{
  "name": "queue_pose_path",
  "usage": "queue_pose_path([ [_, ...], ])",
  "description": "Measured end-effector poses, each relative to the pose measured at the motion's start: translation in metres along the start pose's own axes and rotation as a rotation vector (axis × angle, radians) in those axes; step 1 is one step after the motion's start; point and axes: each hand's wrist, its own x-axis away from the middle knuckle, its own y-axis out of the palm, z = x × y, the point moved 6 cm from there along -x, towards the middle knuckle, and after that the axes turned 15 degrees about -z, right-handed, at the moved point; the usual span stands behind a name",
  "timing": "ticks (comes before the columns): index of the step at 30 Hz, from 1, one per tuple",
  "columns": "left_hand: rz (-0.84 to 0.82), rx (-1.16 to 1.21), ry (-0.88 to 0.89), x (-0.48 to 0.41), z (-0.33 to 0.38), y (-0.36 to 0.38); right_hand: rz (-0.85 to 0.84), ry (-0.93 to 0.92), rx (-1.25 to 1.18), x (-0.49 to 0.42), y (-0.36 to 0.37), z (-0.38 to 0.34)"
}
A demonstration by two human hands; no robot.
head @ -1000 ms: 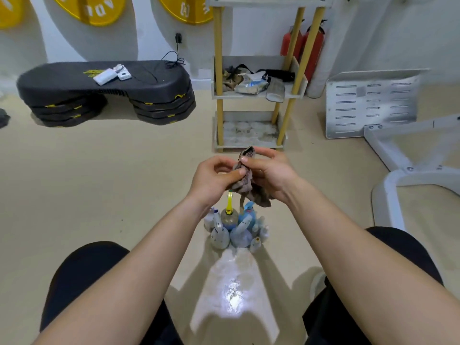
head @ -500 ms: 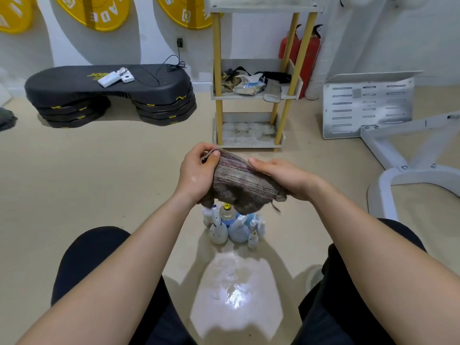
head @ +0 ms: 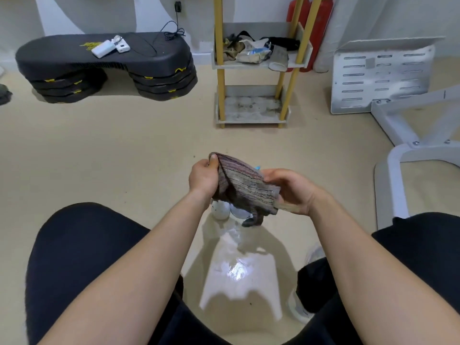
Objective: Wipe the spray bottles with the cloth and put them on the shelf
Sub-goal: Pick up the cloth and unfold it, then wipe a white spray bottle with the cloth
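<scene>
The left hand (head: 202,179) and right hand (head: 291,192) each grip an end of the striped cloth (head: 245,190), held above the spray bottles (head: 220,210) on the floor (head: 124,158); the shelf (head: 220,78) beyond holds crumpled rags (head: 234,49) midway.

Frame centre: cloth (head: 245,189) between left hand (head: 202,179) and right hand (head: 291,192), over bottles (head: 220,210) on floor. Shelf (head: 251,118) upper centre, behind, well apart. Bench (head: 139,53) upper left; panel (head: 383,75) upper right.
</scene>
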Motion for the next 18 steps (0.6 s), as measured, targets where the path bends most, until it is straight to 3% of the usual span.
queue_pose_path([
  [3, -0.227, 0.162, -0.227, 0.008, -0.044, 0.032, -0.085, 0.024, -0.155, -0.002, 0.009, 0.026],
  [7, -0.290, 0.346, -0.338, 0.014, -0.097, 0.047, -0.082, 0.185, 0.273, -0.010, 0.004, 0.073],
  [9, -0.338, 0.381, -0.373, 0.013, -0.118, 0.048, 0.072, 0.159, 0.586, -0.019, -0.002, 0.085],
  [11, -0.398, 0.460, -0.378, 0.010, -0.130, 0.052, 0.356, 0.096, 0.934, -0.028, -0.018, 0.091],
  [13, -0.405, 0.558, -0.343, 0.006, -0.135, 0.055, 0.522, 0.090, 1.093, -0.035, -0.028, 0.105],
  [14, -0.414, 0.600, -0.324, 0.005, -0.135, 0.056, 0.501, 0.130, 1.040, -0.040, -0.033, 0.118],
  [16, -0.440, 0.619, -0.308, 0.000, -0.138, 0.055, 0.321, 0.239, 0.710, -0.050, -0.042, 0.149],
  [18, -0.417, 0.436, -0.308, -0.010, -0.146, 0.047, 0.269, 0.341, 0.503, -0.057, -0.050, 0.171],
])
